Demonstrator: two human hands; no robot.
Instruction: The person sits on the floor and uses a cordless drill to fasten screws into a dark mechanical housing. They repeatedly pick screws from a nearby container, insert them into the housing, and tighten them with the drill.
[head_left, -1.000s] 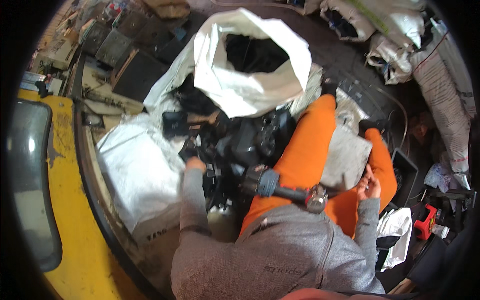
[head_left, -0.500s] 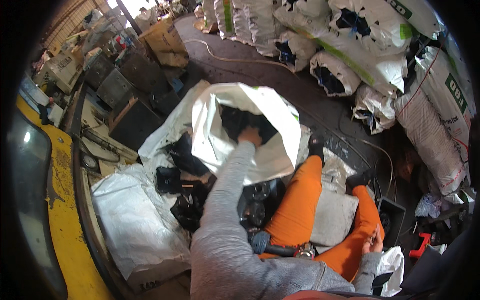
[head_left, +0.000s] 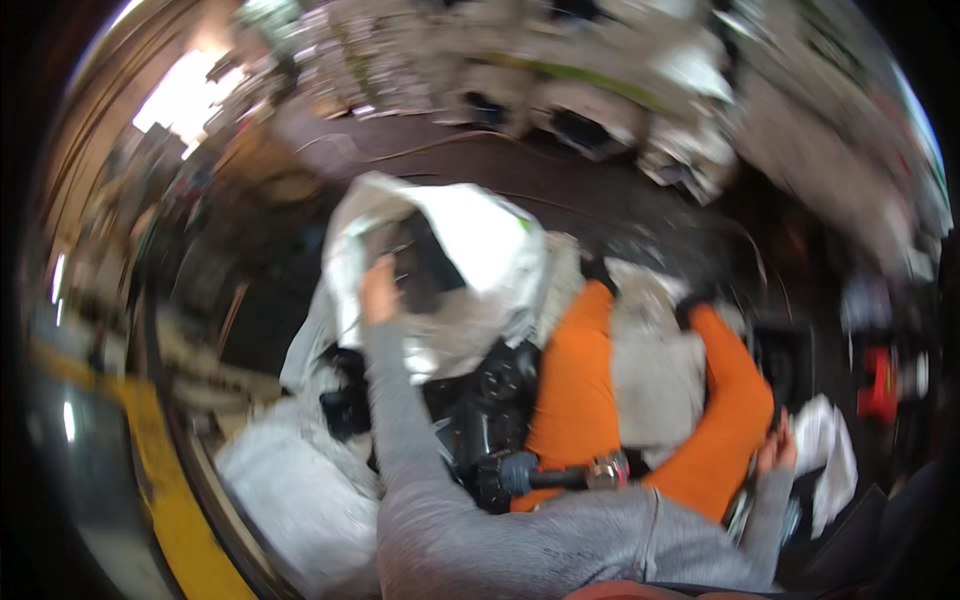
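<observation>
My left hand [head_left: 380,290] is at the left side of the mouth of a large white woven sack [head_left: 500,240], which stands in front of me. Motion smears its fingers, so whether they grip anything is unclear. A black sheet-like piece [head_left: 432,258] shows inside the sack, just right of that hand. Beside my right knee, my right hand [head_left: 778,445] is raised with its fingers apart, and I see nothing held in it. Black moulded parts [head_left: 490,390] lie between the sack and my orange-trousered left leg. Across my lap rests a dark hand-held tool [head_left: 560,477] with a metal collar.
Flattened white sacking [head_left: 300,490] lies at the left, by a yellow machine frame [head_left: 170,490]. Filled white sacks [head_left: 590,105] are piled at the back. On the right are a black bin [head_left: 785,350], a red object [head_left: 877,385] and a crumpled white bag [head_left: 828,465].
My left hand has come up from deep inside the sack to its left side. The sack's mouth has shifted and changed shape. My right hand has lifted slightly. The whole view has swung and blurred.
</observation>
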